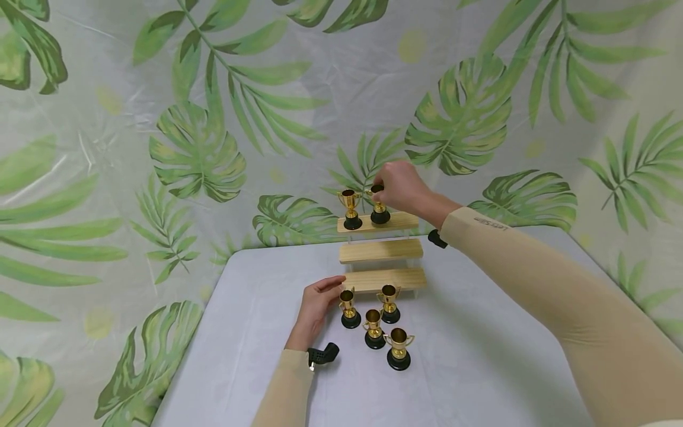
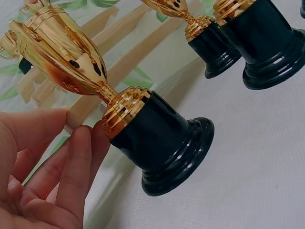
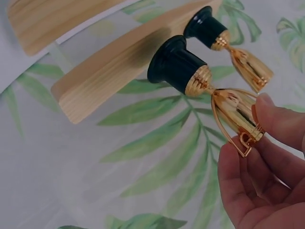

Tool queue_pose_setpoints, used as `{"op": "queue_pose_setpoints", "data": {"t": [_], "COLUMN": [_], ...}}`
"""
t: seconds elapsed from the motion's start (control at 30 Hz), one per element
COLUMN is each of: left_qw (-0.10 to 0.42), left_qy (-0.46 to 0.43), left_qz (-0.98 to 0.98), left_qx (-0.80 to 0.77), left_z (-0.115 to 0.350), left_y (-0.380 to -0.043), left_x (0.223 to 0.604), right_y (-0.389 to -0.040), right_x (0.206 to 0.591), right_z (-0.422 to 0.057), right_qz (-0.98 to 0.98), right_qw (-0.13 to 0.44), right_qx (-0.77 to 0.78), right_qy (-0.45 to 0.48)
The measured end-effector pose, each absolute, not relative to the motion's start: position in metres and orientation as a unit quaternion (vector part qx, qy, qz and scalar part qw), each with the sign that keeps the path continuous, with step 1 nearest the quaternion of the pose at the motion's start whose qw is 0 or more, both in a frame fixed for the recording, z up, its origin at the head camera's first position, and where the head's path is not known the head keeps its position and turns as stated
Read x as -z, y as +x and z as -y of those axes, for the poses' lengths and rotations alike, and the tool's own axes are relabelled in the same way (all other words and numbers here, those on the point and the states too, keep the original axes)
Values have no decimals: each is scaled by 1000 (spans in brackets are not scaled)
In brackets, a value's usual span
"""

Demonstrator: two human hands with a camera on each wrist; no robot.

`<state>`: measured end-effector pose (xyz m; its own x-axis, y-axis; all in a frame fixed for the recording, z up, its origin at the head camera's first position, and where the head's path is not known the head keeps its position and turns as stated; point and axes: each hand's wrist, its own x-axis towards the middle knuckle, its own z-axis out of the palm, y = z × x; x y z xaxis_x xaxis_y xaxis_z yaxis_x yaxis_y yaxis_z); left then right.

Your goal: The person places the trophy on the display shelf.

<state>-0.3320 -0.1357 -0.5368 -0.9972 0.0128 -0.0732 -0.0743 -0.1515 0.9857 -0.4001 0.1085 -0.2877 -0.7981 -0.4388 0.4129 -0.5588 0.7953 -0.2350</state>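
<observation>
My right hand pinches a small gold trophy cup by its bowl and handles. Its black base is at the top step of a three-tier wooden display stand, right of another upright trophy. Down at the lowest step, my left hand pinches the step's left end between thumb and fingers. Right beside those fingers stands a trophy, gold above a round black base.
Three more trophies stand on the white table in front of the stand: one near the lowest step, one in the middle, one nearest me. The middle step is bare wood. A leaf-print curtain hangs behind.
</observation>
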Motion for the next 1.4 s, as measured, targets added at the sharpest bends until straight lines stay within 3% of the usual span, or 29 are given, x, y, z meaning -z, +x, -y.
{"op": "queue_pose_setpoints", "data": {"t": [0.67,1.4], "left_qw": [34,47], "left_qy": [-21,-22], "left_qz": [-649,-641], "left_qx": [-760,-766], "left_z": [133,138], "left_y": [-328,-330], "left_x": [533,532], "right_y": [-420,-425], "right_x": [304,317], "right_z": [-114,-115], "right_qz": [934,928], "right_qw": [119,139], "right_qx": [-237,-263], "right_qy": [238,225]}}
